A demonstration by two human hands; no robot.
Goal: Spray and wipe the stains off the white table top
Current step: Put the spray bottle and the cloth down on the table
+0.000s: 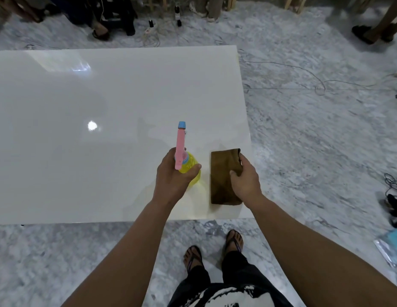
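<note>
1. Nearest the person, the right hand [245, 179] rested on a folded brown cloth [221, 176] by the near right corner of the white table top [82, 151], fingers curled over the cloth's right edge, thumb on top. The cloth's long axis ran away from the person.
2. Just beside it to the left, the left hand [173, 176] was closed round a yellow spray bottle [190, 168] with a pink trigger head, whose blue nozzle [182, 124] pointed away across the table.
3. Just past the nozzle lay a faint wet-looking patch [155, 131]; no clear stain showed.
4. Judged from this, the surface to be cleaned lay ahead and leftward, nearer the bottle hand, so spraying probably came first.
</note>
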